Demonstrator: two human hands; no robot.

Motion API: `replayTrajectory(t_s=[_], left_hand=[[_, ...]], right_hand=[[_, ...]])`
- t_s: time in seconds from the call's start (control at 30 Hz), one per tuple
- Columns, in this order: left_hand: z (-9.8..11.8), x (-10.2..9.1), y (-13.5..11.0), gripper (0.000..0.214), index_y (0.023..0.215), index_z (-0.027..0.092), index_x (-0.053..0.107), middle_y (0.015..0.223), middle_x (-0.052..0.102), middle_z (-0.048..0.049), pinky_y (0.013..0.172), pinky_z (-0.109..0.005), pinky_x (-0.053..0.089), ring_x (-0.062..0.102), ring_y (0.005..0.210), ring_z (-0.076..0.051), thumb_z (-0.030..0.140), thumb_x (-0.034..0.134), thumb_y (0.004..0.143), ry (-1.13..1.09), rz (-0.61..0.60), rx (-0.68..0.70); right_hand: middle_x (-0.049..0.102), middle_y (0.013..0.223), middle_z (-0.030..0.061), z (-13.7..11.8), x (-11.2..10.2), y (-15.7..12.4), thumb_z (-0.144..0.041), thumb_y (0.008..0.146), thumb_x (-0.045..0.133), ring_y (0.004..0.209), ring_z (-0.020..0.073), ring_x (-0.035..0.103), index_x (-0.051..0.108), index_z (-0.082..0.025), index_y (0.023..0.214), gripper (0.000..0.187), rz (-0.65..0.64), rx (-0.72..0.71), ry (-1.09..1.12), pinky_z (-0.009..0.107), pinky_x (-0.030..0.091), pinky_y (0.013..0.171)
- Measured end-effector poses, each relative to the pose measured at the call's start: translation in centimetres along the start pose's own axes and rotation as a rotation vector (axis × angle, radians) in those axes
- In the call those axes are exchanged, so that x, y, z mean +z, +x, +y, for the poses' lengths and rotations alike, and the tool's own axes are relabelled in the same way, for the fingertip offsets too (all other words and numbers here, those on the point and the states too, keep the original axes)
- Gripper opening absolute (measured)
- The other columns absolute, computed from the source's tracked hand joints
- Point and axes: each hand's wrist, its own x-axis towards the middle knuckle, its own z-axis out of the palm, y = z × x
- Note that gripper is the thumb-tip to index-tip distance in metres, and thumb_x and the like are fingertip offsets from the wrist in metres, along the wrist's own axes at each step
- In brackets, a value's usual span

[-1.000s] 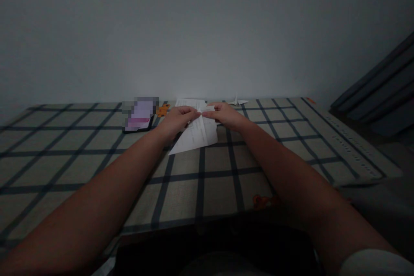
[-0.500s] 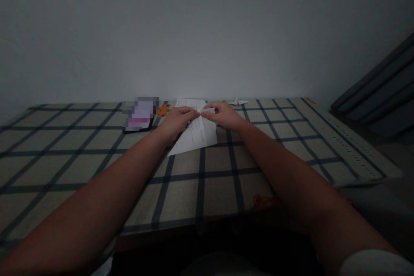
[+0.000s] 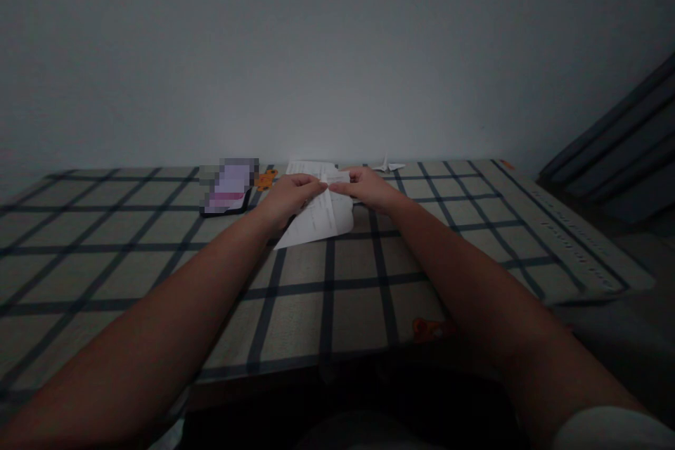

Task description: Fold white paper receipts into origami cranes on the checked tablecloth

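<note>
Creased printed paper (image 3: 312,225), toward far side of table (image 3: 79,260); left hand (image 3: 287,198) and right hand (image 3: 372,190) pinch its middle, fingers narrow on it, I'd guess steadying a fold. Phone (image 3: 230,186) left, probably for viewing; white folded figure (image 3: 389,167) right.

Around printed paper (image 3: 319,221): phone (image 3: 230,183) obstructs left, folded figure (image 3: 389,167) right-rear, wall (image 3: 337,70) behind; checked cloth (image 3: 353,271) lies open in front.
</note>
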Motion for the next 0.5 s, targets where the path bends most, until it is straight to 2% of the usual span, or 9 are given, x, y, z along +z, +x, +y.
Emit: replayTrajectory(t_s=[0.13, 0.23, 0.4, 0.5], left_hand=[[0.21, -0.01, -0.06, 0.027, 0.073, 0.018, 0.065, 0.051, 0.042, 0.0053, 0.042, -0.025, 0.014, 0.03, 0.042, -0.008, 0.044, 0.072, 0.07, 0.006, 0.001, 0.0], [0.18, 0.01, 0.05, 0.026, 0.075, 0.017, 0.068, 0.054, 0.049, 0.003, 0.043, -0.025, 0.019, 0.035, 0.044, -0.009, 0.043, 0.073, 0.069, -0.014, 0.009, 0.0], [-0.14, 0.19, 0.27, 0.024, 0.074, 0.018, 0.069, 0.06, 0.059, -0.0021, 0.046, -0.027, 0.03, 0.049, 0.05, -0.014, 0.042, 0.072, 0.068, -0.069, 0.025, 0.015], [-0.19, 0.22, 0.29, 0.025, 0.073, 0.018, 0.068, 0.058, 0.058, -0.0021, 0.046, -0.027, 0.032, 0.049, 0.049, -0.014, 0.043, 0.072, 0.069, -0.073, 0.034, 0.03]], right_hand=[[0.071, 0.093, 0.0054, -0.27, 0.01, -0.13, -0.033, 0.076, 0.072, 0.078, 0.0139, 0.061, 0.069, -0.015, 0.095, 0.027, -0.022, -0.008, -0.012, 0.027, 0.049, 0.072], [0.07, 0.094, 0.0054, -0.33, 0.01, -0.09, -0.035, 0.076, 0.072, 0.081, 0.0144, 0.061, 0.068, -0.015, 0.094, 0.027, -0.034, -0.06, -0.035, 0.027, 0.048, 0.073], [0.067, 0.085, 0.0038, -0.65, 0.22, -0.03, -0.037, 0.077, 0.07, 0.076, 0.0143, 0.058, 0.067, -0.014, 0.087, 0.025, 0.07, -0.134, -0.203, 0.027, 0.046, 0.069], [0.069, 0.088, 0.0049, -0.54, 0.21, 0.03, -0.034, 0.076, 0.072, 0.078, 0.0147, 0.06, 0.068, -0.014, 0.089, 0.024, 0.044, -0.114, -0.124, 0.028, 0.048, 0.071]])
